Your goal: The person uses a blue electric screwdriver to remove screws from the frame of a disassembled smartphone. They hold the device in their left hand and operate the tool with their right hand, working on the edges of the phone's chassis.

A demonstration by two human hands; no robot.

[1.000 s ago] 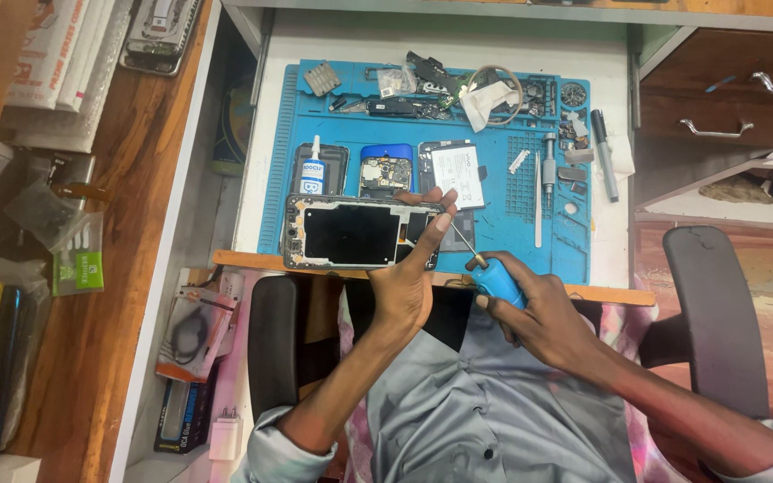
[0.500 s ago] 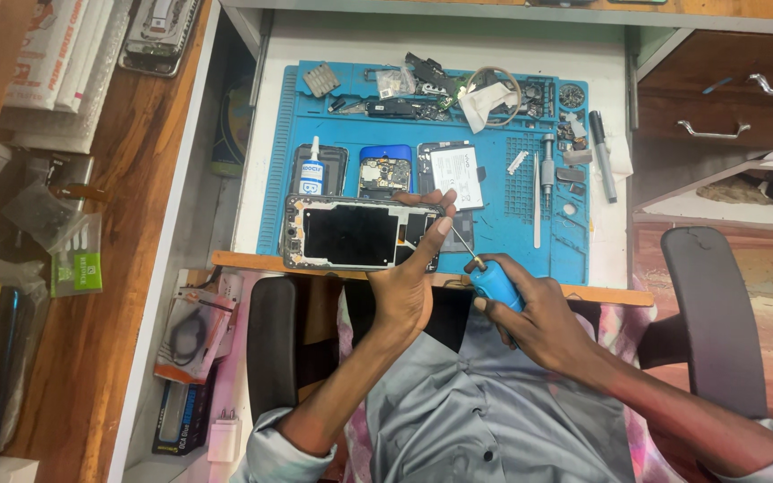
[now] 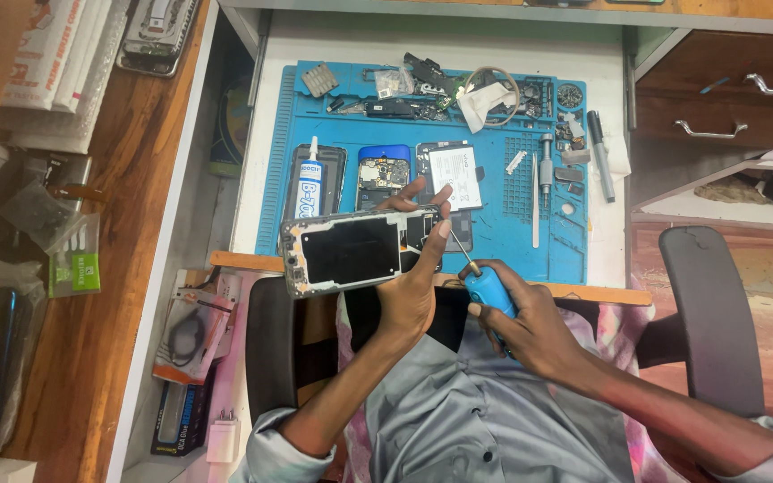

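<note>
My left hand (image 3: pixel 413 291) grips the right end of an opened phone frame (image 3: pixel 355 250), held level over the near edge of the blue work mat (image 3: pixel 512 210). My right hand (image 3: pixel 525 322) holds a blue-handled screwdriver (image 3: pixel 485 284), its thin tip angled up toward the frame's right edge near my left fingers. On the mat behind the frame lie a glue tube (image 3: pixel 309 183) on a dark phone part, a blue phone body with its circuit board exposed (image 3: pixel 383 168), and a white battery (image 3: pixel 454 172).
Small parts, a tape roll (image 3: pixel 492 89) and tools crowd the mat's far and right sides; a pen (image 3: pixel 602 154) lies beside it. Wooden drawers (image 3: pixel 717 98) stand to the right, a chair armrest (image 3: pixel 704 313) nearby. Packets and a charger (image 3: pixel 221 440) sit on the left shelf.
The phone frame has been lifted slightly toward me and held closer; the screwdriver tip stays at its right edge. Both hands shifted only a little.
</note>
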